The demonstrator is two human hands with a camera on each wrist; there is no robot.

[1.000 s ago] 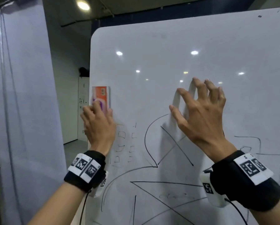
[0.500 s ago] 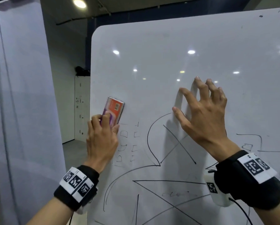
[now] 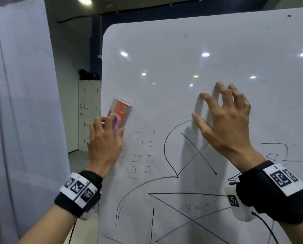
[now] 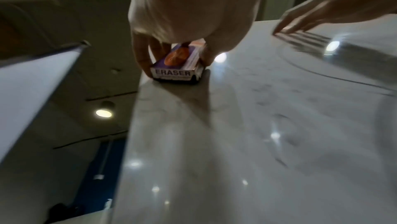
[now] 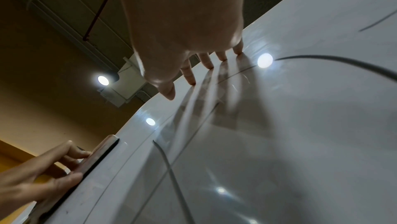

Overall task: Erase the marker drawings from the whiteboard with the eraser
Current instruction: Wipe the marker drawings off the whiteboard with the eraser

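Note:
An upright whiteboard (image 3: 200, 50) carries black marker drawings (image 3: 170, 152): curves, crossed lines and small faint boxes. My left hand (image 3: 105, 136) grips an orange and purple eraser (image 3: 120, 112) and holds it flat against the board near its left edge, tilted to the right. In the left wrist view the eraser (image 4: 178, 68) shows its "ERASER" label, with fingers on both sides. My right hand (image 3: 222, 117) rests spread fingertips (image 5: 190, 78) on the board above the crossed lines and holds nothing.
A pale curtain or panel (image 3: 20, 111) hangs at the left, close to the board's left edge. Behind it stands a white cabinet (image 3: 89, 115). More marker lines (image 3: 273, 150) run off at the right. Ceiling lamps reflect on the board.
My left hand has slid the eraser down and slightly right, tilting it from upright to leaning right. The right hand has stayed in place on the board.

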